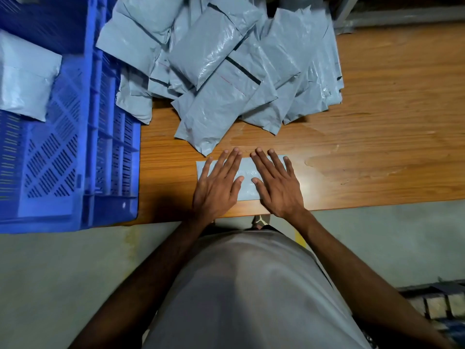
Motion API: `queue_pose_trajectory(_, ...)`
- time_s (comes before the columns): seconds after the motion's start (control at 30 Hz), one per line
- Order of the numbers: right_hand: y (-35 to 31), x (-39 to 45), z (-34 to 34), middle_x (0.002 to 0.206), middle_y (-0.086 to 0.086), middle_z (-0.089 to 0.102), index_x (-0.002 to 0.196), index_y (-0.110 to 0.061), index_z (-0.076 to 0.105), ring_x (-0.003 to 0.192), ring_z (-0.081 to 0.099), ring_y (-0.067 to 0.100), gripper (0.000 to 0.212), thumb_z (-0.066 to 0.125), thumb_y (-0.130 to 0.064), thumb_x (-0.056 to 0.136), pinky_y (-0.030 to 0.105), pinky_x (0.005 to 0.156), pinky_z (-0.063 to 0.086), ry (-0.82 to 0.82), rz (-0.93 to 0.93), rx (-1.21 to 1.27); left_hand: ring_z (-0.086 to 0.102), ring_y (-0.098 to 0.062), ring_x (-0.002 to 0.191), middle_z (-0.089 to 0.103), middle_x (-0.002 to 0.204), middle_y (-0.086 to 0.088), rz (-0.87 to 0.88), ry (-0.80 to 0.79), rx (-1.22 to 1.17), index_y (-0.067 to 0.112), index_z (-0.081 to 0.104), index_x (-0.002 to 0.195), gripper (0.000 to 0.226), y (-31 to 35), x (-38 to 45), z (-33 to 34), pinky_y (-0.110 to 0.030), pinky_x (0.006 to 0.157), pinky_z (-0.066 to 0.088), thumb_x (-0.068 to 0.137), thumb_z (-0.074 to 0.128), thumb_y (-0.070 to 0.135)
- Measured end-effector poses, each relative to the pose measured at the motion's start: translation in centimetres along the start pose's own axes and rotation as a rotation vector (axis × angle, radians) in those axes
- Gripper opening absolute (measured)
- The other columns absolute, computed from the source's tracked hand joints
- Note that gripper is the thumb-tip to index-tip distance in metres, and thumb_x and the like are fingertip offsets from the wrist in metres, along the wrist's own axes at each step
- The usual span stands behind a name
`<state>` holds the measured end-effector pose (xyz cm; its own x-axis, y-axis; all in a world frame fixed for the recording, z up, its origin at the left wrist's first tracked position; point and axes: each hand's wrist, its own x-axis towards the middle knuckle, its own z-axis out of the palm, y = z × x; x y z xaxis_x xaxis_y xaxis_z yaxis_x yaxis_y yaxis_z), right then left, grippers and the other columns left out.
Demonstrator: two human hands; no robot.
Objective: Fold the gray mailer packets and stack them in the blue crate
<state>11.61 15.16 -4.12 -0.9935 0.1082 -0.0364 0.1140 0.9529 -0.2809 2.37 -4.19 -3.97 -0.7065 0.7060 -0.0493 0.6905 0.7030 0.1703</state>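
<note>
Fingers (pixel 227 162) straight, both hands flat on packet (pixel 247 172), mostly hidden beneath

Gray mailer packet (pixel 247 172) flat at table edge, blue crate (pixel 75 147) leftward (holding packets)

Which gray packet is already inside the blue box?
The pale packet lying in the blue crate at the far left. The other packets sit on the wooden table: a big pile, and one flat packet under both hands.

A wooden table (pixel 377 122) stands on a gray floor (pixel 50 273).
</note>
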Motion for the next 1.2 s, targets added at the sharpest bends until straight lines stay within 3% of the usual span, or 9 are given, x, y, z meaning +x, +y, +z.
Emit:
queue_pose_trajectory(0.7,-0.1,0.2,-0.2,0.175,-0.008,0.009,0.168,-0.026,0.015,0.162,0.001,0.015,0.061,0.031,-0.043,0.112,0.049,0.131,0.006,-0.023,0.000,0.079,0.001,-0.010,0.160,0.005,0.175,0.006,0.012,-0.006,-0.008,0.020,0.006,0.167,0.064,-0.2,0.3,0.2,-0.048,0.129,0.012,0.111,0.022,0.046)
queue_pose_trajectory(0.8,0.3,0.3,-0.8,0.174,-0.006,0.016,0.167,-0.023,0.023,0.162,0.004,0.012,0.059,0.026,-0.045,0.112,0.051,0.131,0.007,-0.033,0.007,0.280,0.004,-0.009,0.160,0.010,0.174,0.005,0.002,-0.002,-0.061,0.019,0.009,0.167,0.065,-0.4,0.2,0.0,-0.051,0.129,0.010,0.112,0.028,0.045)
queue_pose_trajectory(0.9,1.4,-0.1,-2.0,0.173,-0.004,0.024,0.164,-0.021,0.030,0.162,0.006,0.013,0.055,0.034,-0.039,0.112,0.048,0.131,0.011,0.013,0.070,0.528,0.010,-0.013,0.160,0.019,0.173,0.001,0.028,0.030,-0.085,0.015,0.017,0.166,0.066,-0.3,0.2,-0.7,-0.058,0.128,0.004,0.110,0.036,0.042)
queue_pose_trajectory(1.03,3.5,-0.8,-2.2,0.172,-0.002,0.025,0.165,-0.022,0.030,0.162,0.007,0.016,0.061,0.044,-0.041,0.109,0.052,0.129,0.014,0.034,0.015,0.299,0.009,-0.015,0.160,0.017,0.173,0.000,0.122,0.002,-0.106,0.015,0.019,0.166,0.064,1.4,0.9,-0.9,-0.051,0.129,0.008,0.110,0.036,0.043)
queue_pose_trajectory(1.2,4.3,-1.4,-1.6,0.172,-0.004,0.026,0.165,-0.022,0.029,0.161,0.012,0.017,0.059,0.039,-0.044,0.110,0.053,0.128,0.015,0.023,-0.016,0.154,0.008,-0.014,0.160,0.011,0.174,0.002,0.132,-0.024,-0.054,0.018,0.015,0.167,0.067,1.7,1.5,0.2,-0.049,0.128,0.013,0.111,0.032,0.049)
